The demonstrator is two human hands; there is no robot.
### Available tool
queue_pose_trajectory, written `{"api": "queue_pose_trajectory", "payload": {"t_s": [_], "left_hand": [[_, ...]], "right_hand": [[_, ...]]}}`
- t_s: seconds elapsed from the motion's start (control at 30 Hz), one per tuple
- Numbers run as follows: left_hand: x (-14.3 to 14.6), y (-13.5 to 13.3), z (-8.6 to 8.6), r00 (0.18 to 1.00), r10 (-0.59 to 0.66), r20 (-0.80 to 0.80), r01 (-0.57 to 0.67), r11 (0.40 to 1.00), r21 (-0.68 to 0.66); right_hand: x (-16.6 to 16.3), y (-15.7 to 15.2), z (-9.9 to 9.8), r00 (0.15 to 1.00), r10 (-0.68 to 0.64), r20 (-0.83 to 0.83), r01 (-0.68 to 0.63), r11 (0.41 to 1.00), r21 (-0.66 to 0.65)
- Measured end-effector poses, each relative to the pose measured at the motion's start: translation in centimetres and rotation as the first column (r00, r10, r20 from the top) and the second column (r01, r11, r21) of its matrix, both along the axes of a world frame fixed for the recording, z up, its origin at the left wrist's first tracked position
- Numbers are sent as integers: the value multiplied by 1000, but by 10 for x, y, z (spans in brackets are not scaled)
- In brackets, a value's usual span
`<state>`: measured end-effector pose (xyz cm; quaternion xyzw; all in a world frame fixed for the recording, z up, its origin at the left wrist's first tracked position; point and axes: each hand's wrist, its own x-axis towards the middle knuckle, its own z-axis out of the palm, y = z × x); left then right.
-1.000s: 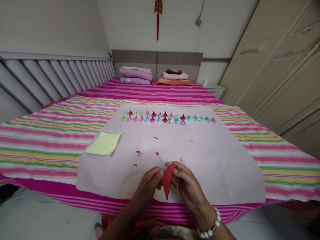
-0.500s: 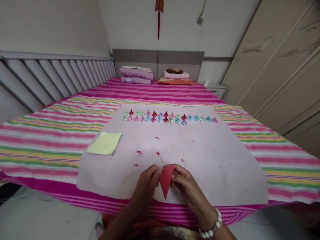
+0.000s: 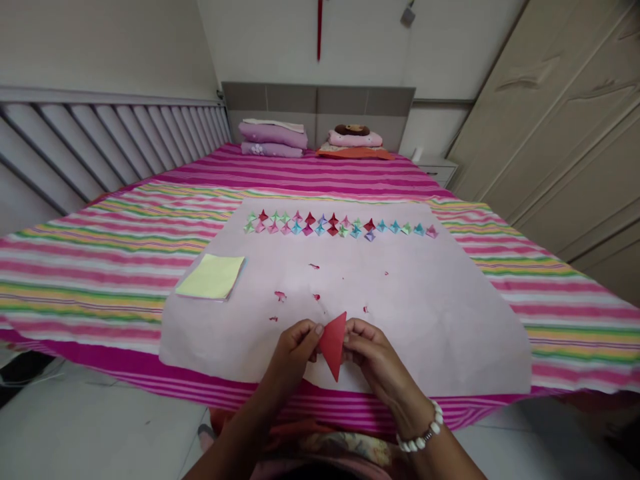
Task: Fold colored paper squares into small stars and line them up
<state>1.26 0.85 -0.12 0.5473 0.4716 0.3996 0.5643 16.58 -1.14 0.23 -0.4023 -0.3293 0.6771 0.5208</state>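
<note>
A red folded paper, triangular in outline with one corner up and one down, is held above the near part of a pale sheet. My left hand pinches its left corner between thumb and fingers. On the other side, my right hand grips the long right edge, its fingertips partly behind the paper. Small red paper scraps lie scattered just beyond my hands. Farther off, little folded paper shapes in several colours stand in two rows.
A stack of square paper with yellow on top lies at left on the sheet. Beneath is a striped bedspread. Folded bedding and a pink pillow rest by the headboard. A railing runs along the left, a wardrobe along the right.
The view has dipped slightly. The red folded paper has turned a little, its lower corner swinging right, and both hands still hold it.
</note>
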Motion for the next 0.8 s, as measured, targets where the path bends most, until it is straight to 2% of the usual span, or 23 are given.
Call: {"api": "queue_pose_trajectory", "payload": {"t_s": [0.2,0.37,0.57,0.67,0.8], "left_hand": [[0,-1,-6,997,45,-62,-43,998,35],[-2,-3,-5,995,51,-87,-50,999,20],[-2,0,-10,995,-32,91,46,986,-161],[-2,-1,-16,979,-13,202,65,965,-253],[-2,-4,-15,960,10,279,78,950,-301]], "right_hand": [[1,2,-2,998,-35,51,36,999,-15],[2,4,-3,999,10,47,-8,999,-39],[2,3,-3,996,-63,65,64,998,-16],[2,2,-1,993,-85,79,84,996,19],[3,0,3,990,-43,133,40,999,24]]}}
